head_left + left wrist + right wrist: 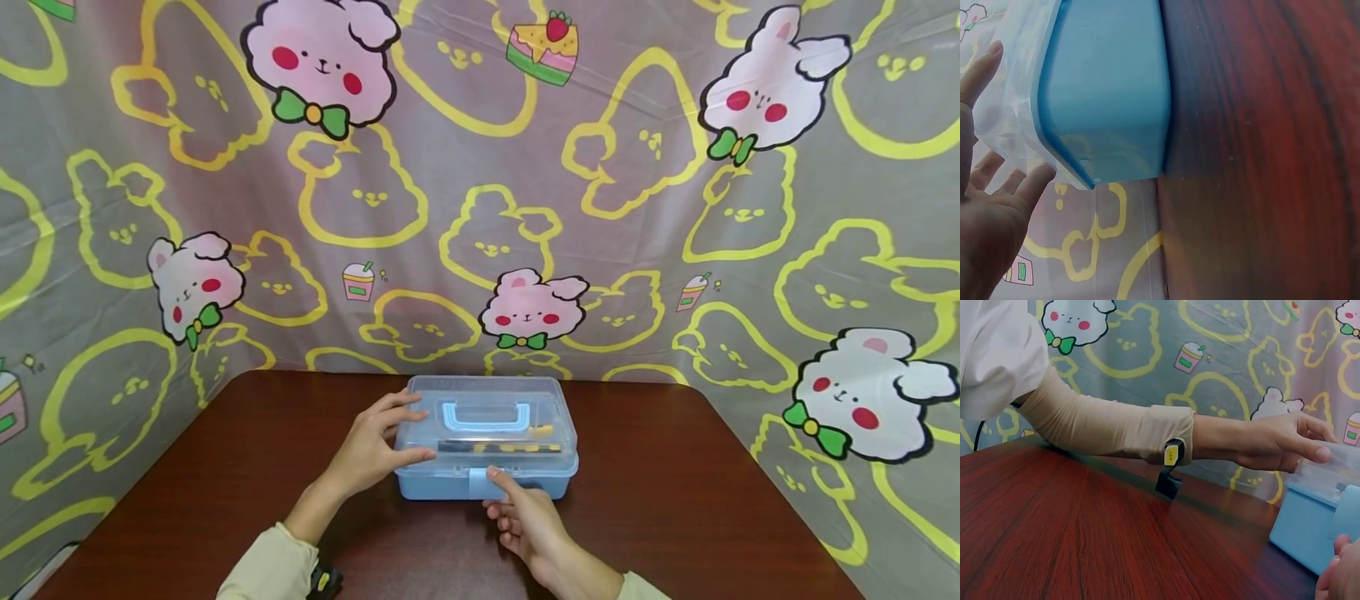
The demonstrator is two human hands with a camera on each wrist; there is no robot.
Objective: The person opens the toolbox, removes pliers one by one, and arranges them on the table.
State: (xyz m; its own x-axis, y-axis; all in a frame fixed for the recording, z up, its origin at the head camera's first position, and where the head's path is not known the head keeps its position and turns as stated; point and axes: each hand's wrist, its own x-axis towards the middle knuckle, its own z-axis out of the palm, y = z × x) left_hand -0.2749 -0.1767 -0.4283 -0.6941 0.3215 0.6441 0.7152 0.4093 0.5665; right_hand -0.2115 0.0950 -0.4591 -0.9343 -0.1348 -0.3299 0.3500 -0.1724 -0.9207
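A blue plastic storage box (431, 487) with a clear lid (495, 387) stands on the table, lid down. A light blue handle (486, 427) lies flat on the lid; yellow-and-dark items (517, 447) show blurrily through it, their kind unclear. My left hand (371, 446) rests at the lid's left end, fingers spread, the thumb along the front. In the left wrist view, its fingertips (1040, 176) touch the clear lid's side. At the front, my right hand (528, 525) has its thumb on the top of the blue latch (478, 483) and curled fingers by its lower edge.
The dark red-brown wooden table (675, 500) extends around the box. Behind and beside it hangs a curtain (637, 208) printed with cartoon rabbits. A black strap device with a yellow label (1174, 456) sits on the left sleeve's cuff.
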